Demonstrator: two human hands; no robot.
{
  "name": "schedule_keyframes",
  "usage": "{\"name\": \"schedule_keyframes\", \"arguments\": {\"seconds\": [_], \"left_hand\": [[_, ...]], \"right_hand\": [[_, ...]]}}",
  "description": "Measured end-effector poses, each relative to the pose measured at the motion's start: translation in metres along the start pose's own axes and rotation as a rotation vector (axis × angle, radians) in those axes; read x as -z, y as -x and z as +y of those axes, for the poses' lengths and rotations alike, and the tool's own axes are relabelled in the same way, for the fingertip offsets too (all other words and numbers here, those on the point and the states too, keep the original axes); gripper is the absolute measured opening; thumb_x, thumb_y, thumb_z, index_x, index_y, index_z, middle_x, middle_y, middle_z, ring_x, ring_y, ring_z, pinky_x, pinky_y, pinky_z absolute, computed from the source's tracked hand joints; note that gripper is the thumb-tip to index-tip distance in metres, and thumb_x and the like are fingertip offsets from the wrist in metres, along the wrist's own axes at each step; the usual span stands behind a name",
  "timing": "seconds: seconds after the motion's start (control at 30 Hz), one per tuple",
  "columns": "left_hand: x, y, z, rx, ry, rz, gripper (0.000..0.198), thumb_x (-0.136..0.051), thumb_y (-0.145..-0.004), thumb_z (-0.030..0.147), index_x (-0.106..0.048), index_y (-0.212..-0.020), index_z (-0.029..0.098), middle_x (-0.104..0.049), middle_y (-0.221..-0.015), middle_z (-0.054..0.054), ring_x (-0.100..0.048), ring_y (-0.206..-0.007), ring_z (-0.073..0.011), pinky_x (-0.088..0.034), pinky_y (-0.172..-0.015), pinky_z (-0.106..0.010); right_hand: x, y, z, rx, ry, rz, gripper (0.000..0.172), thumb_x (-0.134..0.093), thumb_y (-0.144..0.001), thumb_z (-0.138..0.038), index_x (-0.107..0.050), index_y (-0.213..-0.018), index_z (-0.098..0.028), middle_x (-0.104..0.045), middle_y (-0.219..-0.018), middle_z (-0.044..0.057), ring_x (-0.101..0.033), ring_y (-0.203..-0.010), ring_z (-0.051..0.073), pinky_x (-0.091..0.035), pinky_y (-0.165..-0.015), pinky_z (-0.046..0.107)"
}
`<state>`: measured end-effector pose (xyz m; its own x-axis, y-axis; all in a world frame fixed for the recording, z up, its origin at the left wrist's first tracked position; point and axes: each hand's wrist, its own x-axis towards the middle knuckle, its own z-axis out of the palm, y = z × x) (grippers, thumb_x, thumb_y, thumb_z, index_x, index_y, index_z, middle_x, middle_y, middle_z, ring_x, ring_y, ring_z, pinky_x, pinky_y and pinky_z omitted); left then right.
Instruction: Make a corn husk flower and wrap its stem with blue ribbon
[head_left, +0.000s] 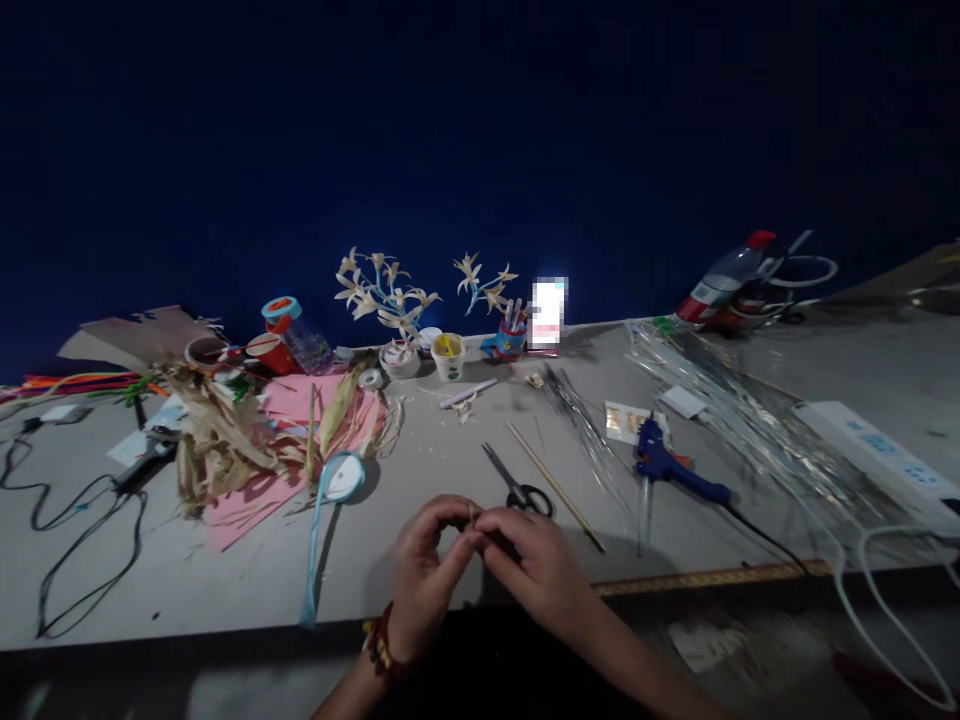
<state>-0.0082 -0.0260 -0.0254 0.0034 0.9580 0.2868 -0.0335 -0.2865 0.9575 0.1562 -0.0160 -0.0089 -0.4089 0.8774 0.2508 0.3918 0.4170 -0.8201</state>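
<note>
Head view: just in front of the black-handled scissors (514, 488), the left hand (435, 550) and right hand (529, 560) meet at the fingertips, both pinched nearly closed on a small pale piece (472, 513), mostly hidden by the fingers so that its shape cannot be told. Right of the scissors lie a thin wooden stick (556, 488) and, farther off, a blue glue gun (679, 467); to their left is a roll of light-blue ribbon (343, 478), and beyond them to the left stand pale flower sprigs (386, 290).
</note>
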Motion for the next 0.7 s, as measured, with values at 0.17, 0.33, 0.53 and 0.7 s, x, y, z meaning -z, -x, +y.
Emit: {"name": "schedule_keyframes", "arguments": {"seconds": [0.17, 0.33, 0.53, 0.7], "left_hand": [[-0.0011, -0.0052, 0.0023, 0.220, 0.246, -0.028, 0.006, -0.069, -0.087, 0.021, -0.065, -0.085, 0.017, -0.067, -0.092, -0.006, -0.063, -0.090, -0.0183, -0.052, -0.083, -0.029], [-0.0003, -0.0086, -0.0014, 0.224, 0.252, -0.018, 0.007, -0.066, -0.089, 0.023, -0.065, -0.085, 0.018, -0.064, -0.101, -0.008, -0.059, -0.097, -0.0192, -0.049, -0.084, -0.028], [0.0009, -0.0087, -0.0025, 0.174, 0.186, -0.010, 0.008, -0.066, -0.090, 0.025, -0.065, -0.087, 0.018, -0.062, -0.090, -0.004, -0.057, -0.084, -0.0146, -0.047, -0.074, -0.023], [0.0022, -0.0074, -0.0029, 0.223, 0.188, 0.005, 0.012, -0.067, -0.090, 0.028, -0.063, -0.086, 0.017, -0.059, -0.083, -0.001, -0.049, -0.067, -0.0088, -0.039, -0.058, -0.018]], "right_hand": [[0.0000, -0.0006, -0.0050, -0.004, -0.068, 0.058, 0.013, -0.055, -0.094, -0.025, -0.067, -0.094, -0.021, -0.069, -0.084, 0.004, -0.064, -0.075, 0.017, -0.046, -0.067, 0.026], [-0.0004, -0.0007, -0.0071, -0.122, -0.178, 0.051, 0.011, -0.056, -0.095, -0.028, -0.066, -0.096, -0.023, -0.071, -0.088, 0.002, -0.065, -0.077, 0.015, -0.047, -0.070, 0.024], [0.0028, -0.0004, -0.0059, -0.215, -0.046, 0.029, 0.013, -0.054, -0.096, -0.033, -0.061, -0.097, -0.022, -0.055, -0.067, -0.004, -0.054, -0.061, 0.013, -0.038, -0.057, 0.023], [0.0040, -0.0009, -0.0085, -0.168, 0.038, -0.035, 0.018, -0.054, -0.096, -0.030, -0.059, -0.081, -0.021, -0.055, -0.062, -0.005, -0.053, -0.057, 0.012, -0.033, -0.055, 0.023]]}}
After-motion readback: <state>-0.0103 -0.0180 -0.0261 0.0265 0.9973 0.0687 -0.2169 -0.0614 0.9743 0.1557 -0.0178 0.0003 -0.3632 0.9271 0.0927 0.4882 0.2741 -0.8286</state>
